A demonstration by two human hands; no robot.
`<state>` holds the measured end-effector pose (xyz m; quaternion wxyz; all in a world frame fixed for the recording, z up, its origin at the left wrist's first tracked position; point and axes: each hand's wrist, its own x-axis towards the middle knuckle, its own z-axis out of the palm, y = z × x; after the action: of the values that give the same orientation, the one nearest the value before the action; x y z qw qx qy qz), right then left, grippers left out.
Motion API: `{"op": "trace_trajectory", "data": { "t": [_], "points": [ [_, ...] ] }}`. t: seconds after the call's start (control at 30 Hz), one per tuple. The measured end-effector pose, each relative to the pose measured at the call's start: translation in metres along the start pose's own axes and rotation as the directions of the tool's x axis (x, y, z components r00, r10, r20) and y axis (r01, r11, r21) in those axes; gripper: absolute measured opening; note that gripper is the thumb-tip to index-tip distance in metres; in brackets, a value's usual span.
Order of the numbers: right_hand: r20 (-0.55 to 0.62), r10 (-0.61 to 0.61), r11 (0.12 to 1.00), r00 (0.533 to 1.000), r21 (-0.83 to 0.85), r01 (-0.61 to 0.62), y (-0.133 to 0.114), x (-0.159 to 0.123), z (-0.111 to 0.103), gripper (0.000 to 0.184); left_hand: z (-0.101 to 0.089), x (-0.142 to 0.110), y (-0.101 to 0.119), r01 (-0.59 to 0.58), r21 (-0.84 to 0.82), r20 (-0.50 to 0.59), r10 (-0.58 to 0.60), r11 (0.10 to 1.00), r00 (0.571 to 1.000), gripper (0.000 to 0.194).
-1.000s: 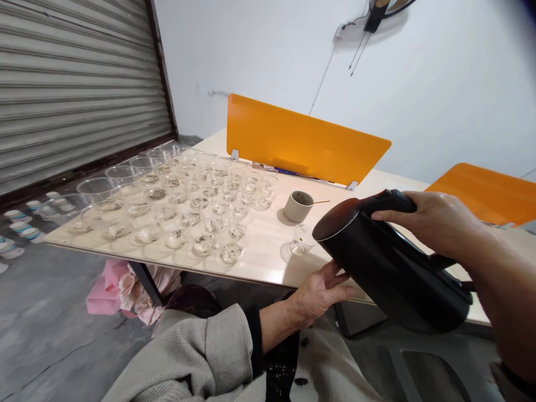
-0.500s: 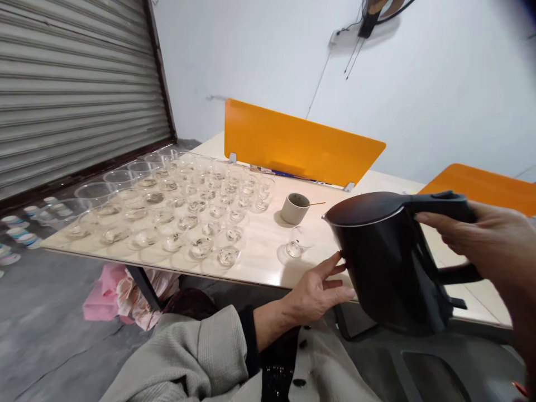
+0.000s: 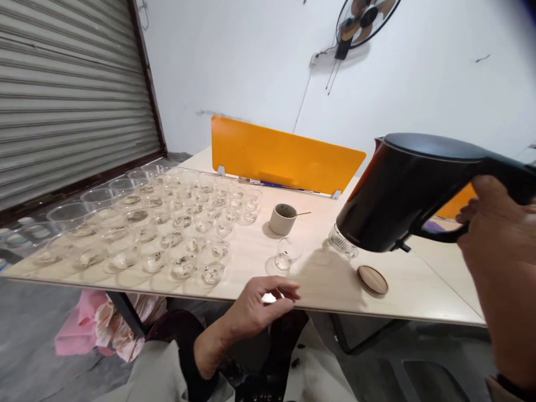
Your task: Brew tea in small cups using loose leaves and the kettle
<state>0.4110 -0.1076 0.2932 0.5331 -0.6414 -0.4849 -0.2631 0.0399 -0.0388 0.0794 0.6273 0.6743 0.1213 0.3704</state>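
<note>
My right hand [image 3: 498,223] is wrapped round the handle of a black electric kettle [image 3: 402,195], raised above the right part of the table. The kettle's lid is down and its spout points left. Near the table's front edge my left hand [image 3: 268,301] hangs with curved fingers, thumb and fingertips apart, holding nothing. Just beyond it stands a single clear cup [image 3: 283,260] with a little clear content at its base. Behind that cup is a grey cup [image 3: 281,221] with a thin stick leaning out. A ribbed glass [image 3: 340,241] is partly hidden by the kettle.
Rows of clear cups [image 3: 144,234] with dark bits inside cover the table's left side. A round wooden lid [image 3: 372,280] lies at the right. An orange divider [image 3: 285,156] stands along the back. Pink cloth [image 3: 84,324] lies below the table, and a fan [image 3: 366,19] hangs on the wall.
The kettle has gone up in my right hand, uncovering the ribbed glass and wooden lid. My left hand has come away from the kettle's side and moved left. The view has shifted slightly.
</note>
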Motion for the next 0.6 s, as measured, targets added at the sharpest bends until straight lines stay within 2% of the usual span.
{"op": "trace_trajectory", "data": {
  "t": [0.07,0.1,0.17,0.23,0.3,0.43,0.6],
  "points": [
    [-0.198,0.143,0.986,0.97,0.115,-0.122,0.0,0.014,0.023,0.039,-0.014,0.0,-0.005,0.045,-0.013,-0.178,-0.046,0.999,0.983,0.028],
    [-0.245,0.207,0.971,0.947,0.172,-0.168,0.001,0.02,0.036,0.036,-0.019,0.002,-0.01,0.074,-0.02,-0.255,-0.077,0.997,0.964,0.028],
    [-0.234,0.284,0.945,0.93,0.234,-0.23,0.005,0.029,0.062,0.032,-0.026,0.008,-0.022,0.127,-0.034,-0.382,-0.13,0.991,0.915,0.031],
    [-0.192,0.34,0.922,0.921,0.259,-0.286,0.013,0.033,0.089,0.029,-0.03,0.014,-0.034,0.179,-0.056,-0.443,-0.185,0.982,0.877,0.035],
    [-0.143,0.385,0.899,0.912,0.279,-0.336,0.023,0.034,0.117,0.028,-0.032,0.019,-0.044,0.202,-0.053,-0.457,-0.203,0.978,0.866,0.037],
    [-0.039,0.425,0.852,0.905,0.355,-0.385,0.046,0.025,0.17,0.034,-0.036,0.022,-0.053,0.225,-0.007,-0.433,-0.206,0.974,0.877,0.038],
    [0.025,0.439,0.819,0.898,0.399,-0.411,0.068,0.004,0.217,0.043,-0.037,0.019,-0.053,0.251,-0.002,-0.399,-0.231,0.968,0.888,0.038]
  ]
}}
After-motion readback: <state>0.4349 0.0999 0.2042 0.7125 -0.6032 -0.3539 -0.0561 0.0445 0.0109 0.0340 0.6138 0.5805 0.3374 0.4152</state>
